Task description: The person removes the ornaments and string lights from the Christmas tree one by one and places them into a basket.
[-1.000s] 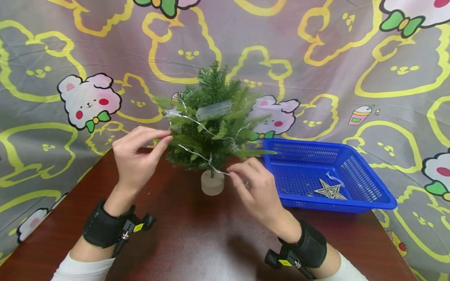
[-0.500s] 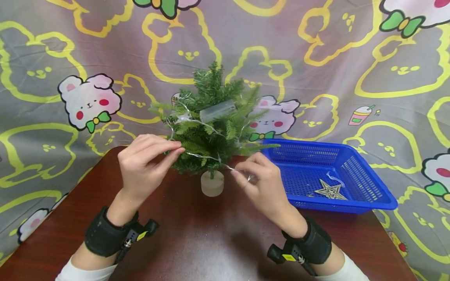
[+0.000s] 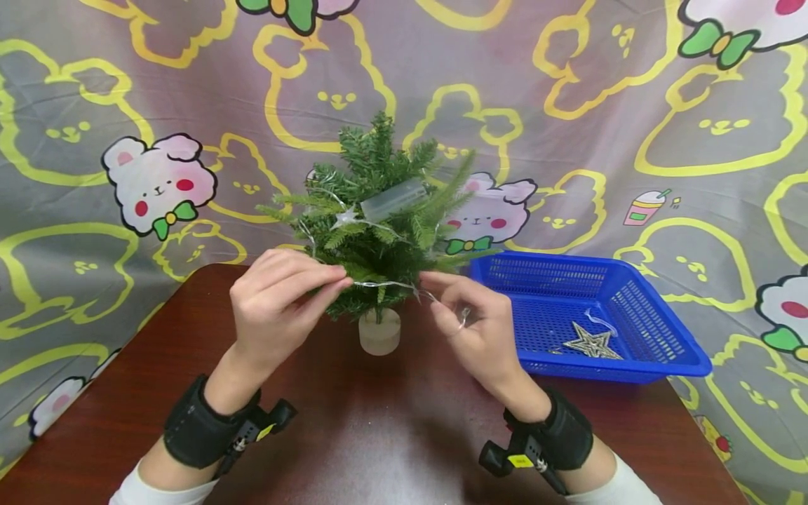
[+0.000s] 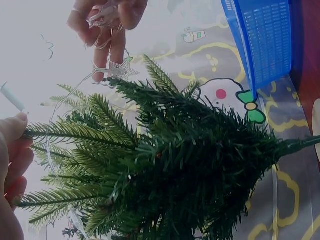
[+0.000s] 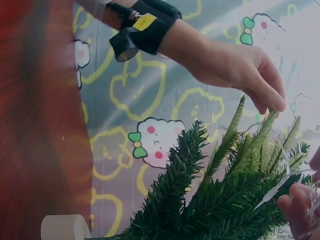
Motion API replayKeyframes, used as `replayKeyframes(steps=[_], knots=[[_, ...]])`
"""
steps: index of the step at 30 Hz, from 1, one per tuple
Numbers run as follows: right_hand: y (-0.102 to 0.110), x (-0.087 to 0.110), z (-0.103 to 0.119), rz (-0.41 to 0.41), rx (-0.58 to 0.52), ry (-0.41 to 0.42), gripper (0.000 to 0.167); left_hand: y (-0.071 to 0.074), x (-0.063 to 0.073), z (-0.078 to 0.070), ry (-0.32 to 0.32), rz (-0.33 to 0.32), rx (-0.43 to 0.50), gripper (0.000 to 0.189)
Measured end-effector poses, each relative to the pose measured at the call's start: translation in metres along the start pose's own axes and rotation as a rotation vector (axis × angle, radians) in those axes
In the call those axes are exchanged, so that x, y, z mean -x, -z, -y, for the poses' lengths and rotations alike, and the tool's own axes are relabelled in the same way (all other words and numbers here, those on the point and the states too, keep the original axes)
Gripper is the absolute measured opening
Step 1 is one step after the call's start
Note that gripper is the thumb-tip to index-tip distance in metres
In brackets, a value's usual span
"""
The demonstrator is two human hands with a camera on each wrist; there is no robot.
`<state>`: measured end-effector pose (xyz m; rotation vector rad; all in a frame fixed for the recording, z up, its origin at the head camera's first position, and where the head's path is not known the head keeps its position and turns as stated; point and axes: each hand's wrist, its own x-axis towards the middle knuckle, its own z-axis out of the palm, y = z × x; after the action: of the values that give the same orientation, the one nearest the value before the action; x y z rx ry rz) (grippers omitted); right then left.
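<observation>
A small artificial Christmas tree stands in front of me on a pale round base. My left hand pinches the tip of a branch between thumb and fingers. Fairy lights on a clear wire run across the front of the tree to my right hand, which holds a looped bundle of them. Close by its fingertips hangs a clear star light. Another star light lies on the upper branches, beside a translucent rectangular case.
To the right of the tree stands a blue plastic basket holding a glittery gold star ornament with a white loop. A patterned cloth hangs behind the dark red table.
My left hand has moved right and down. My right hand has shifted right with the wire. The tree has turned a little, its star light and case moving right.
</observation>
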<state>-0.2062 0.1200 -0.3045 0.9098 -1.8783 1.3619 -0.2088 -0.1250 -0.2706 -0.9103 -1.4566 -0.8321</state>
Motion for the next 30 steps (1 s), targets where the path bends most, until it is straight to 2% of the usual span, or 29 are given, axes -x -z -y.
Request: replayKeyframes(steps=[5, 16, 20, 25, 30], knots=[[-0.001, -0.001, 0.001, -0.002, -0.096, -0.008, 0.021, -0.002, -0.001, -0.003, -0.014, 0.007, 0.006, 0.023], [-0.006, -0.007, 0.007, -0.067, -0.109, 0.035, 0.022, -0.01, -0.003, -0.009, -0.056, 0.013, 0.003, 0.02], [-0.009, -0.012, 0.008, -0.099, -0.081, 0.089, 0.023, -0.012, -0.003, -0.011, -0.06, 0.009, -0.006, 0.02], [-0.014, -0.017, 0.006, -0.114, -0.037, 0.171, 0.023, -0.012, -0.004, -0.012, -0.033, 0.016, -0.014, 0.02], [-0.019, -0.021, 0.002, -0.136, 0.057, 0.251, 0.023, -0.011, -0.005, -0.011, -0.008, 0.04, -0.02, 0.021]])
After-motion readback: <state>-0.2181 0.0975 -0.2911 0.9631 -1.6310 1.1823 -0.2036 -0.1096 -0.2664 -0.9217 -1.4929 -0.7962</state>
